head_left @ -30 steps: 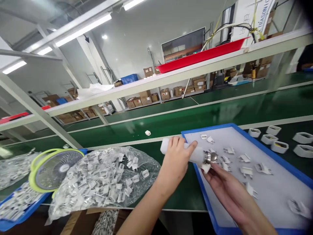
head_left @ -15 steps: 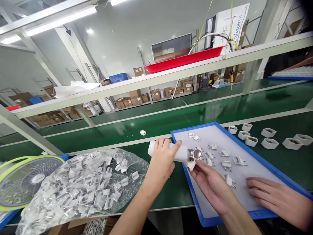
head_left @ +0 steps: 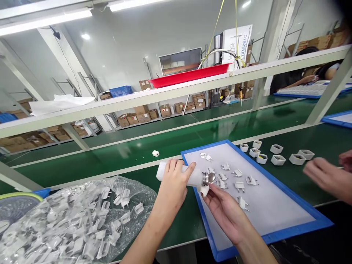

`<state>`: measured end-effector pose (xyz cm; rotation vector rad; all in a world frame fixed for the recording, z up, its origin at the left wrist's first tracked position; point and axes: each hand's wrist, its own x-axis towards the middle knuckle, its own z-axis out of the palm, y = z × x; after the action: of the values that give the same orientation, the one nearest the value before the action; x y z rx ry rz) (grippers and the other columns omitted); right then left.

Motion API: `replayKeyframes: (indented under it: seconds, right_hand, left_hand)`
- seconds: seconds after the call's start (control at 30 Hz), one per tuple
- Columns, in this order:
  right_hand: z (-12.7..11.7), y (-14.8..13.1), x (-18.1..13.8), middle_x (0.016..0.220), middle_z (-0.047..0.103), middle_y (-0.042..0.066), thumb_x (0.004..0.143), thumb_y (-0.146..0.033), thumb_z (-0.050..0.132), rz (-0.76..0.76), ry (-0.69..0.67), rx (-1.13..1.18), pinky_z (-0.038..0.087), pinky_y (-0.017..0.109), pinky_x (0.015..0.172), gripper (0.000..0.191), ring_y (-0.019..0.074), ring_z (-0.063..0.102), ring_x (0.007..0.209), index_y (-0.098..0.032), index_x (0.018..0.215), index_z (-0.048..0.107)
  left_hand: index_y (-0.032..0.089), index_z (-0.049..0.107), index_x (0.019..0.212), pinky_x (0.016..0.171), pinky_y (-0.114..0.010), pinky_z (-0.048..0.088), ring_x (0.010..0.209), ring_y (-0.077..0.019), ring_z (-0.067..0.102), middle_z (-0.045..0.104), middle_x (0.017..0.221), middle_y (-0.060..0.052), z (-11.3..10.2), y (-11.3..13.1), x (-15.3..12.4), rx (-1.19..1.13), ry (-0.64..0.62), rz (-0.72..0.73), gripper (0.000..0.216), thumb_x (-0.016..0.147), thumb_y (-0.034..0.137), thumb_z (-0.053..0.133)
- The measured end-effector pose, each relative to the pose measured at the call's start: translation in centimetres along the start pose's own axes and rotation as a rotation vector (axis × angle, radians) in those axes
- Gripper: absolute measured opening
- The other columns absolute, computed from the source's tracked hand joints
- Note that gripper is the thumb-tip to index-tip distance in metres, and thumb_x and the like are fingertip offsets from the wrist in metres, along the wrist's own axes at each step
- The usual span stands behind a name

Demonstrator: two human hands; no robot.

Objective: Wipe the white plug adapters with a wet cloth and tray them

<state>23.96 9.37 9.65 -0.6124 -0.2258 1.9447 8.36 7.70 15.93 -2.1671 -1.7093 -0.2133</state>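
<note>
My left hand (head_left: 174, 185) is wrapped around a white bottle (head_left: 197, 176), tipped nearly level, its metal neck and round flip lid pointing right. Just under the bottle's mouth, my right hand (head_left: 227, 212) pinches a small white cloth (head_left: 204, 190), which looks to touch the neck. Both hands are over the left edge of a blue-rimmed tray (head_left: 295, 229) with a white surface. Several white two-pin plug pieces (head_left: 239, 186) lie scattered on it, beyond my right hand.
An open plastic bag (head_left: 68, 220) of white plug pieces lies left, beside a green-rimmed fan (head_left: 16, 211). Several white housings (head_left: 278, 160) stand right of the tray, near a co-worker's hand (head_left: 326, 176). One white piece (head_left: 156, 153) sits on the green belt. A shelf with a red tray (head_left: 189, 75) crosses above.
The co-worker's hand has left the tray and is now at the right, by the white housings. My view has turned slightly right; my hands keep the same hold on bottle and cloth.
</note>
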Motion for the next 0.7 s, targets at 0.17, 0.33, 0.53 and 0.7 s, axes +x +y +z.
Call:
replayKeyframes:
  seconds: [0.17,0.33,0.53,0.7]
  right_hand:
    - [-0.2,-0.8,0.0,0.102,0.077,0.006,0.08,-0.01,0.08,-0.024,0.028,-0.011,0.064,0.028,0.084,0.029,0.0184,0.072,0.094,-0.017,0.107,0.073]
    - [0.0,-2.0,0.3,0.105,0.076,0.008,0.081,-0.015,0.081,-0.084,0.04,-0.035,0.061,0.026,0.087,0.026,0.0177,0.071,0.097,-0.014,0.106,0.072]
    - [-0.1,-3.7,0.8,0.105,0.076,0.012,0.084,-0.017,0.079,-0.104,0.06,-0.092,0.062,0.031,0.088,0.022,0.021,0.072,0.095,-0.012,0.104,0.072]
    - [-0.8,-4.8,1.1,0.104,0.076,0.008,0.076,-0.013,0.084,-0.131,0.058,-0.084,0.061,0.031,0.091,0.026,0.0234,0.07,0.104,-0.016,0.1,0.073]
  left_hand:
    - [0.021,0.05,0.143,0.103,-0.051,0.046,0.112,-0.0328,0.048,0.055,0.117,-0.012,0.9,0.2,0.4,-0.064,-0.005,-0.016,0.083,0.063,-0.005,0.05]
    - [0.019,0.052,0.142,0.107,-0.053,0.045,0.118,-0.033,0.047,0.056,0.121,-0.012,2.6,0.4,1.3,-0.178,0.087,-0.016,0.081,0.065,-0.007,0.048]
    - [0.015,0.052,0.141,0.12,-0.061,0.032,0.119,-0.0308,0.053,0.059,0.12,-0.011,4.9,1.0,2.6,-0.313,0.126,-0.05,0.079,0.066,-0.008,0.05]
    - [0.018,0.052,0.141,0.119,-0.062,0.033,0.123,-0.0318,0.055,0.062,0.127,-0.011,5.6,2.1,3.6,-0.467,0.084,-0.134,0.08,0.064,-0.005,0.055]
